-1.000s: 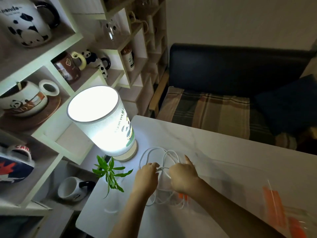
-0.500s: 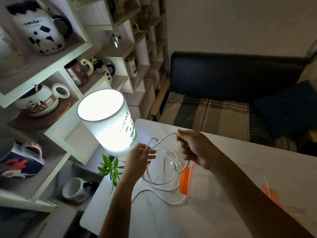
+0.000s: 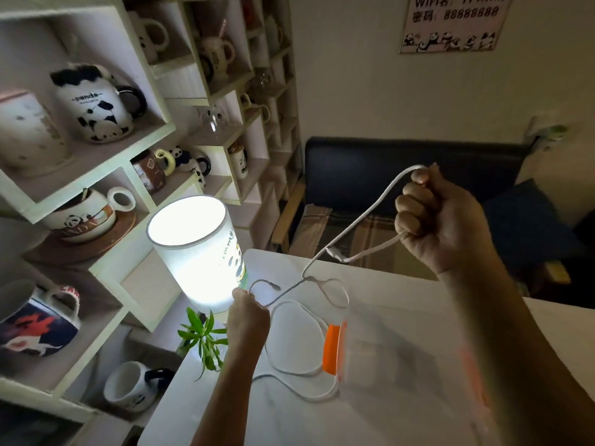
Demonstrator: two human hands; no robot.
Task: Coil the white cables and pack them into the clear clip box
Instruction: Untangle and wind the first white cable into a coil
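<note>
White cable [image 3: 360, 220] slanting from raised right hand [image 3: 441, 217], fist closed around it, down-left to nearer left hand [image 3: 249, 313], apparently pinching it; slack beside clear box [image 3: 402, 355].

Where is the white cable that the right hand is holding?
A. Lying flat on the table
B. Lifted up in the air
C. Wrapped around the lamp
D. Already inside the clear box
B: the right hand grips the white cable raised high above the table, while the left hand holds another part lower down, and loose loops lie beside the clear clip box.
</note>
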